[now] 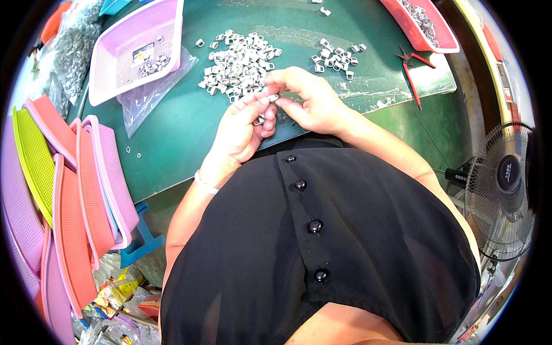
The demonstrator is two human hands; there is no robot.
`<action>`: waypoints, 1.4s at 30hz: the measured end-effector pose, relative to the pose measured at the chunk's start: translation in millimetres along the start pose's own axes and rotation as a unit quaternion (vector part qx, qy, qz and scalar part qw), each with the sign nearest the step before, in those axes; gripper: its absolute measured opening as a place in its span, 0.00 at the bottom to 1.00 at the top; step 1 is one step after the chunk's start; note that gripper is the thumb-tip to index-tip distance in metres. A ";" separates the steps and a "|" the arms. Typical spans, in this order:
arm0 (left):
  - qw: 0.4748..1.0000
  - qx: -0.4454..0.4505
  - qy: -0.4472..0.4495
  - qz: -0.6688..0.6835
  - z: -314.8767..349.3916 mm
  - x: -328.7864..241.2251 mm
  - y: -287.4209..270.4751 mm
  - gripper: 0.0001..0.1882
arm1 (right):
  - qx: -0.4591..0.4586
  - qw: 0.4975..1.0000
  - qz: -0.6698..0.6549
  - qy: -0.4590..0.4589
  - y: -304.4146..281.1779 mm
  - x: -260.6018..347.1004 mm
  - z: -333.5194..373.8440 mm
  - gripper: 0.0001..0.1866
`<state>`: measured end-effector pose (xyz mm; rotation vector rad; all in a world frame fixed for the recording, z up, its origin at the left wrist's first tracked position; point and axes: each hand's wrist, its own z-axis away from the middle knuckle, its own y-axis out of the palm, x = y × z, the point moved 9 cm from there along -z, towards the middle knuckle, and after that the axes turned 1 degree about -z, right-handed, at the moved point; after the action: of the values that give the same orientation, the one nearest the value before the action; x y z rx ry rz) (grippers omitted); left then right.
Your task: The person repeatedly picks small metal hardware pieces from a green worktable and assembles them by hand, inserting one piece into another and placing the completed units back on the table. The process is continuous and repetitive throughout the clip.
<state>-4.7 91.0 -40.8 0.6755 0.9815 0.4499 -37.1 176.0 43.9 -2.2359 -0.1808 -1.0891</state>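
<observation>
My left hand (pixel 244 123) is closed, with a small silvery metal buckle-like piece (pixel 273 98) pinched at its fingertips. Another such piece (pixel 259 119) shows in the curl of its fingers. The thumb and fingers of my right hand (pixel 305 100) close on the same pinched piece from the other side. Just beyond both hands lies a big heap of the same small square metal pieces (pixel 238 62) on the green table (pixel 178 146). A smaller heap (pixel 336 57) sits to the right of it.
A pink-lilac plastic basket (pixel 103 75) with some metal parts rests on a clear plastic bag (pixel 138 109) at the left. Red-handled pliers (pixel 413 80) and a red basket (pixel 451 45) of parts are at the right. Stacked coloured baskets (pixel 75 230) stand left; a fan (pixel 500 190) stands right.
</observation>
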 end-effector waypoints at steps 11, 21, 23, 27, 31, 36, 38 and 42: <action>0.999 0.012 0.030 0.023 0.4 -2.4 -3.7 0.04 | -0.005 0.999 0.022 0.038 -6.2 -11.5 -3.2 0.21; 0.998 0.020 0.039 0.054 4.2 -9.2 -3.7 0.08 | 0.028 0.979 0.198 0.033 5.7 -32.3 -27.1 0.10; 0.998 0.012 0.026 0.053 4.0 -8.5 -5.3 0.08 | 0.059 0.974 0.207 0.075 10.3 -38.0 -29.2 0.09; 0.999 0.008 0.031 0.044 2.6 -5.9 -9.2 0.09 | 0.043 0.984 0.156 0.075 5.8 -40.5 -28.5 0.07; 0.999 -0.005 0.030 0.029 2.0 -6.6 -7.1 0.08 | 0.024 0.994 -0.014 0.103 -2.5 -45.9 -20.1 0.04; 0.999 -0.017 0.029 0.001 -0.3 -6.4 -5.0 0.07 | 0.064 0.978 -0.174 0.092 1.0 -33.6 -12.1 0.03; 0.999 -0.007 0.032 -0.001 -0.9 -6.2 -3.8 0.06 | 0.061 0.978 -0.180 0.088 1.1 -36.6 -9.2 0.04; 0.999 -0.016 0.029 -0.030 1.0 -7.0 -1.2 0.07 | 0.058 0.977 -0.172 0.114 0.4 -38.8 -4.2 0.06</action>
<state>-7.2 85.4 -37.0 0.6043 1.0447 0.4335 -64.8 178.9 16.6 -2.0018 -0.5357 -1.4676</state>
